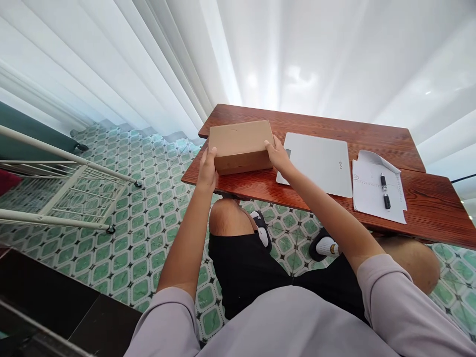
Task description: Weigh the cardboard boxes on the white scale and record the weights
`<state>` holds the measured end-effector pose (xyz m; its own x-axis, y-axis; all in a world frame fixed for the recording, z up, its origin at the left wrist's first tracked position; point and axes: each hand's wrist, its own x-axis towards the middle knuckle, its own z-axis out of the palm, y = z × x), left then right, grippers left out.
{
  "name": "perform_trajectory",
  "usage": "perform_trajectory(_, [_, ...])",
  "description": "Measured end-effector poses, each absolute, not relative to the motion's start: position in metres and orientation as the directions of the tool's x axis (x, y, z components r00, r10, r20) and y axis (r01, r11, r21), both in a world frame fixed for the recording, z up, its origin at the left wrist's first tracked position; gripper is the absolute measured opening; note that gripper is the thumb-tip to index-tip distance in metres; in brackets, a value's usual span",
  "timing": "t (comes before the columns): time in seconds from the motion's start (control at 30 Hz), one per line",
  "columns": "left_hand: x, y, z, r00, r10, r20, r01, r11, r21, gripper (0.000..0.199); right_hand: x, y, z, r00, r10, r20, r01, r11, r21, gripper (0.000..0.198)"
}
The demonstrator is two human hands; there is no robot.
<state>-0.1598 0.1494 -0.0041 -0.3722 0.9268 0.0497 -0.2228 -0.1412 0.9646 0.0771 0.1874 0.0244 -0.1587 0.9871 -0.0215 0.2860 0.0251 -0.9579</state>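
A closed brown cardboard box [241, 141] is at the left end of the dark red wooden table [312, 125]. My left hand [208, 167] grips its left end, thumb on the near edge and the other fingers mostly hidden. At the box's right end, my right hand [277, 154] holds the corner with the thumb near the top edge. Whether the box rests fully on the tabletop or is slightly raised, I cannot tell. A closed silver laptop [316, 163] lies just right of my right hand, partly behind my right forearm.
Right of the laptop lie white papers [368, 191] with a black pen [385, 191] on top. A white wheeled metal rack [80, 173] stands on the tiled floor at left. White curtains [245, 59] hang behind the table. My knees are at its near edge.
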Motion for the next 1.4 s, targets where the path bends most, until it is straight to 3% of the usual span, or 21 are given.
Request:
perform_trajectory(0.2, [-0.156, 0.152, -0.011, -0.416, 0.908, 0.057, -0.267, -0.183, 0.946, 0.042, 0.075, 0.180, 0.026, -0.111, 0.992, -0.056, 0.274, -0.024, -0.961, 0.070])
perform_trajectory(0.5, [-0.155, 0.158, -0.022, -0.471, 0.867, 0.163, -0.137, -0.254, 0.957, 0.045, 0.073, 0.180, 0.021, -0.093, 0.995, -0.043, 0.238, -0.019, -0.971, 0.069])
perform_trajectory(0.83, [-0.146, 0.154, 0.002, -0.494, 0.853, 0.168, -0.082, -0.238, 0.968, 0.040, 0.076, 0.176, 0.036, -0.129, 0.990, -0.056, 0.173, -0.033, -0.984, 0.068])
perform_trajectory(1.2, [-0.075, 0.171, 0.055, -0.298, 0.923, 0.244, -0.143, -0.296, 0.944, 0.039, 0.160, 0.169, 0.077, -0.010, 0.991, 0.136, 0.196, 0.135, -0.971, 0.057])
perform_trajectory(1.4, [-0.009, 0.182, 0.058, -0.200, 0.961, 0.189, -0.181, -0.226, 0.957, 0.037, 0.225, 0.157, 0.079, 0.130, 0.975, 0.181, 0.234, 0.147, -0.961, 0.054])
